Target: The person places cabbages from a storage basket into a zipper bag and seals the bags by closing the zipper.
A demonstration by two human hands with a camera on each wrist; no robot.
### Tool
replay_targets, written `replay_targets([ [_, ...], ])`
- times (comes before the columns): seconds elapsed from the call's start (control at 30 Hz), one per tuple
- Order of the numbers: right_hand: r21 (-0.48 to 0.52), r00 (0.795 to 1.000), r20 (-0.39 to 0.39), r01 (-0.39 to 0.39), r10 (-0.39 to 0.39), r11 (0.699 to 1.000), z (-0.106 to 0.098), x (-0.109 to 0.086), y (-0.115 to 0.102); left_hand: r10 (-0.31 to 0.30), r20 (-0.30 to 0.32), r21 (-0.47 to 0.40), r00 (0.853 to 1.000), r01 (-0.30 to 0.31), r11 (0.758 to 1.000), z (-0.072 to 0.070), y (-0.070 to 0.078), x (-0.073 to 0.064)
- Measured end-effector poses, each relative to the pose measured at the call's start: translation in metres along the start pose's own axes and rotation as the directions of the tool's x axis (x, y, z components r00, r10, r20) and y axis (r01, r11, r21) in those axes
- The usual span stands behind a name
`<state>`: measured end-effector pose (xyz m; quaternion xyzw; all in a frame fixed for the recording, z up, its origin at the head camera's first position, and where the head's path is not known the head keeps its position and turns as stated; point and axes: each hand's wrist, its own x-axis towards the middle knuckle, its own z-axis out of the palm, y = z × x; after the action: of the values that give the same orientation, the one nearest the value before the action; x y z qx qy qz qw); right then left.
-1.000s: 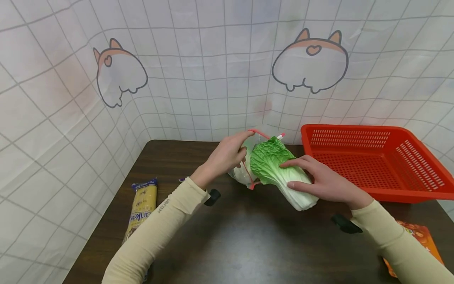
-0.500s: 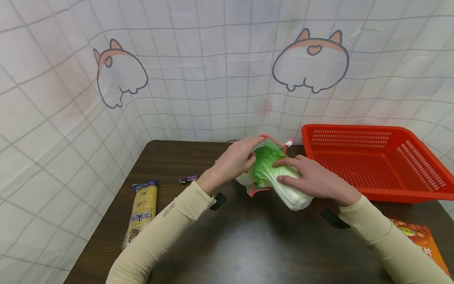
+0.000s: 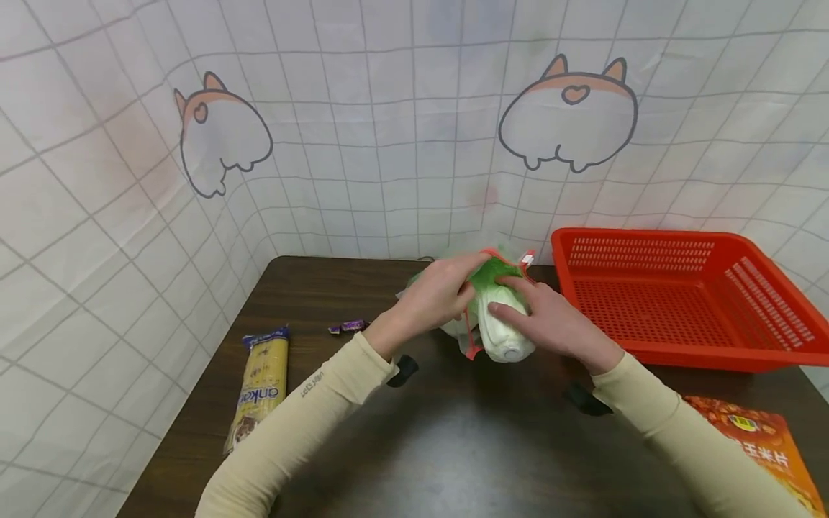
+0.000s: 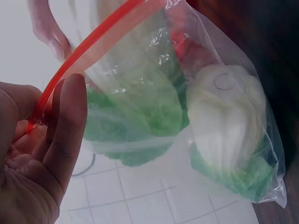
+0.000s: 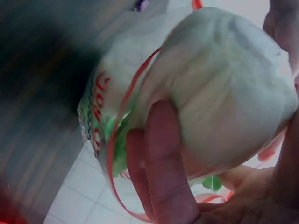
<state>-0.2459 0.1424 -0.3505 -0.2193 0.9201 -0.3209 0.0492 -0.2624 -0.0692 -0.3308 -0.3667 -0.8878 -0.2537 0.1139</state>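
A clear plastic zip bag [image 4: 279, 163] with a red rim is held up with its mouth spread. My left hand [image 3: 437, 291] pinches that rim between thumb and fingers. A Chinese cabbage [image 3: 501, 331] sits leaf end first inside the mouth, its white base sticking out towards me. My right hand [image 3: 547, 316] grips this cabbage, thumb and fingers round its sides. Through the film, the left wrist view shows a second, smaller Chinese cabbage [image 4: 226, 116] deeper in the bag. In the right wrist view, the held cabbage [image 5: 229, 93] hides part of the red rim.
To the right stands a red perforated basket [image 3: 686, 356]. An orange packet [image 3: 758, 439] lies at the front right, partly under the right sleeve. A yellow noodle packet [image 3: 262, 381] is at the left, near small purple-wrapped sweets [image 3: 350, 326] on the dark table [image 3: 440, 446].
My right hand has moved left, pushing the cabbage's leafy end into the bag and turning its base towards me. My left hand has shifted slightly right with the rim.
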Motion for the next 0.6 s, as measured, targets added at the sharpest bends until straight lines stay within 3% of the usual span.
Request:
replay_targets([
  [0.13, 0.009, 0.999, 0.041, -0.019, 0.019, 1.0, 0.003, 0.001, -0.002, 0.005, 0.003, 0.022, 1.0, -0.005, 1.0, 0.0, 0.0, 0.0],
  [0.3, 0.049, 0.993, 0.121, -0.014, 0.008, 0.999, 0.002, -0.001, -0.003, -0.038, -0.003, 0.02, 0.999, 0.038, 0.999, -0.001, 0.001, 0.001],
  [0.5, -0.029, 0.999, 0.048, 0.016, -0.014, 0.999, -0.001, 0.002, 0.007, 0.012, 0.032, 0.037, 0.999, -0.013, 0.999, 0.005, 0.004, 0.002],
  [0.6, -0.015, 0.997, 0.028, 0.068, -0.068, 0.998, 0.002, 0.005, 0.011, 0.029, 0.052, 0.037, 0.998, -0.031, 0.999, 0.007, 0.007, 0.002],
])
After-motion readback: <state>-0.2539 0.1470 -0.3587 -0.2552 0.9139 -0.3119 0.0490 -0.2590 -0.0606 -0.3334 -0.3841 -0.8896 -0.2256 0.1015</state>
